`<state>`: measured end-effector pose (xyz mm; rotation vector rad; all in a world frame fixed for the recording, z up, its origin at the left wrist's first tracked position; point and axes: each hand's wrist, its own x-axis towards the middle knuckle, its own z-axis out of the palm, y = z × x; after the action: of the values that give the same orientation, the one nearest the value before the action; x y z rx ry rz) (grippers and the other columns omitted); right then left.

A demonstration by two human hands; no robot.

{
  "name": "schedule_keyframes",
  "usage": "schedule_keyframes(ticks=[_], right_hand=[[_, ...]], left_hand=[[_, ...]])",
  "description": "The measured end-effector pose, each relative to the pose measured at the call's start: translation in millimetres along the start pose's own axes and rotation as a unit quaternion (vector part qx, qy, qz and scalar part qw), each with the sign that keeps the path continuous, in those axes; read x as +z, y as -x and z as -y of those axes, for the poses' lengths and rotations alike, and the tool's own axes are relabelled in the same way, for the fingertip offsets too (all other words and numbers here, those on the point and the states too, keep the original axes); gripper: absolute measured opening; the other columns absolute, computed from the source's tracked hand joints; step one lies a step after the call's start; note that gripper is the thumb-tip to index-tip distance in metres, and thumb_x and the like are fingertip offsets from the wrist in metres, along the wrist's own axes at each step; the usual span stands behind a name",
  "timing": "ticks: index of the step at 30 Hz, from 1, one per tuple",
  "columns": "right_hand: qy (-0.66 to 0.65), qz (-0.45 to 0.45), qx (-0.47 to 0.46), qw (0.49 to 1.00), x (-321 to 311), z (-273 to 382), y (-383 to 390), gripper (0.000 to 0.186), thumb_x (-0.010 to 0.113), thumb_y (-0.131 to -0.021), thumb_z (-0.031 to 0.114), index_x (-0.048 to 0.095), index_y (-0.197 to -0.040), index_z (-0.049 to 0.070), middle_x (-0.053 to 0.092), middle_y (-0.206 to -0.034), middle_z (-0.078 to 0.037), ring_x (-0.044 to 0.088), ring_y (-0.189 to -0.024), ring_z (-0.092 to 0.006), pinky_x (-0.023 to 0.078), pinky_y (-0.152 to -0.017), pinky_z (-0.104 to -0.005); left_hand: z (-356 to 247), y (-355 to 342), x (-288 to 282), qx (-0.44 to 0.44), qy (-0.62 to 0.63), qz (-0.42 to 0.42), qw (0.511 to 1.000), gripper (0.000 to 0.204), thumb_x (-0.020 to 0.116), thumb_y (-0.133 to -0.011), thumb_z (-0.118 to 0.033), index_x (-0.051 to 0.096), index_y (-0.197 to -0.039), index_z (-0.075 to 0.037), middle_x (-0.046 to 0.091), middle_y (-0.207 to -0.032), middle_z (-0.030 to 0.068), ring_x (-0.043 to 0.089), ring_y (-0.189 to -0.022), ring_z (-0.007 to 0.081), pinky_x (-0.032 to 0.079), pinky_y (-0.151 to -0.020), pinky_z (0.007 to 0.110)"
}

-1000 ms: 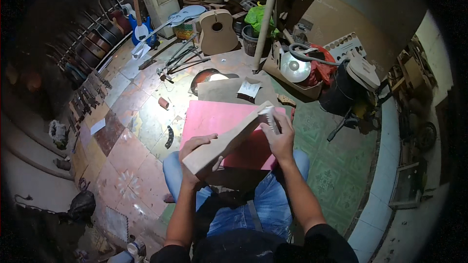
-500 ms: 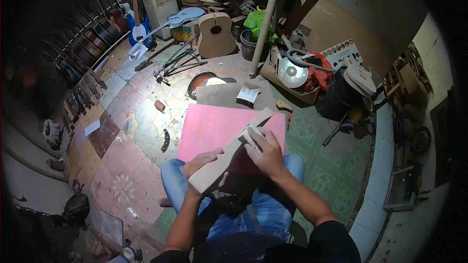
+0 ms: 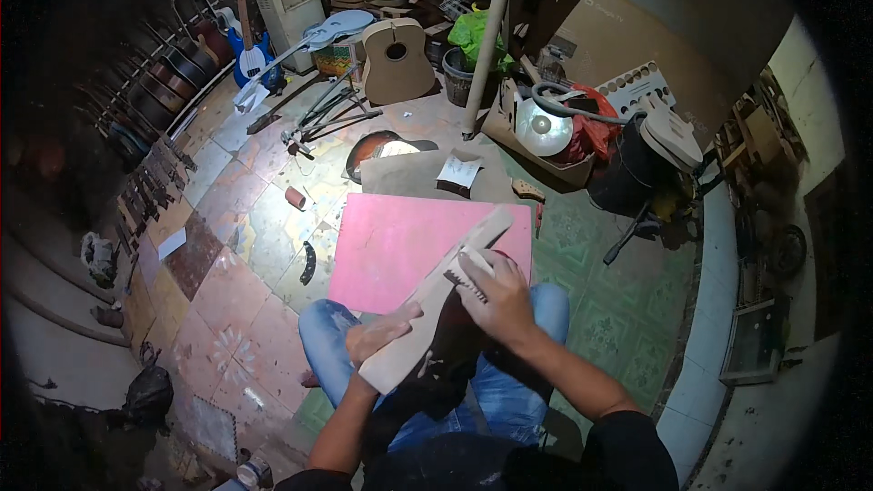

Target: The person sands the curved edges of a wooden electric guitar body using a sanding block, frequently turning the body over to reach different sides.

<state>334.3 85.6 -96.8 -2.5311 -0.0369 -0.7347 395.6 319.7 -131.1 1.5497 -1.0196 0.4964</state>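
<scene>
A long pale wooden piece [image 3: 400, 359] lies slantwise over my lap, its broad end near and its narrow end reaching up to the right. My left hand [image 3: 375, 336] is closed round its left edge near the broad end, with the thumb on top. In my right hand [image 3: 500, 298] is a small pale block with a notched edge [image 3: 467, 282], pressed against the upper part of the wood. The fingers bend over the block and partly hide it. Underneath, a pink board [image 3: 391, 241] lies in front of my knees.
A sunburst guitar body [image 3: 368, 155] lies beyond the board, beside a brown sheet with a small open box [image 3: 457, 173]. A sandpaper roll [image 3: 296, 197] and a curved black strip [image 3: 308, 264] are on the left tiles. At right stand a filled carton [image 3: 536, 159] and a black bucket [image 3: 627, 177].
The wooden piece has shifted slightly right and its near end lower, my left hand moving along with it. My right hand and the block have moved slightly down along the wood.
</scene>
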Motion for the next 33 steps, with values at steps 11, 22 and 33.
schedule_keyframes(ticks=[11,22,33], right_hand=[[0.008,-0.052,0.201,0.978,-0.1,-73.4,-17.9,0.043,0.078,-0.079,0.019,0.075,-0.122,0.013,0.067,-0.119,-0.017,0.065,-0.106,-0.0342,0.052,-0.092,-0.0453],[0.028,-0.057,0.104,0.993,2.4,-42.0,-14.1,0.039,0.072,-0.085,0.016,0.073,-0.124,0.009,0.067,-0.119,-0.022,0.066,-0.106,-0.0363,0.054,-0.087,-0.0449],[0.055,-0.053,0.015,0.997,-2.6,0.8,-2.5,0.04,0.074,-0.085,0.019,0.072,-0.122,0.005,0.067,-0.105,-0.023,0.065,-0.095,-0.0415,0.054,-0.084,-0.0467]], left_hand=[[-0.4,2.7,7.4,-0.007,0.073,-0.015,0.997,0.044,0.088,-0.077,-0.017,0.063,-0.111,-0.004,0.076,-0.105,0.022,0.077,-0.096,0.0324,0.064,-0.079,0.04],[-12.2,-11.6,2.3,-0.026,0.021,0.02,0.999,0.045,0.088,-0.079,-0.019,0.062,-0.112,-0.003,0.076,-0.106,0.024,0.077,-0.095,0.0341,0.065,-0.078,0.041],[-11.9,-9.6,6.1,-0.019,0.046,0.008,0.999,0.046,0.089,-0.077,-0.018,0.062,-0.112,-0.003,0.075,-0.105,0.0251,0.077,-0.094,0.0356,0.064,-0.082,0.045]])
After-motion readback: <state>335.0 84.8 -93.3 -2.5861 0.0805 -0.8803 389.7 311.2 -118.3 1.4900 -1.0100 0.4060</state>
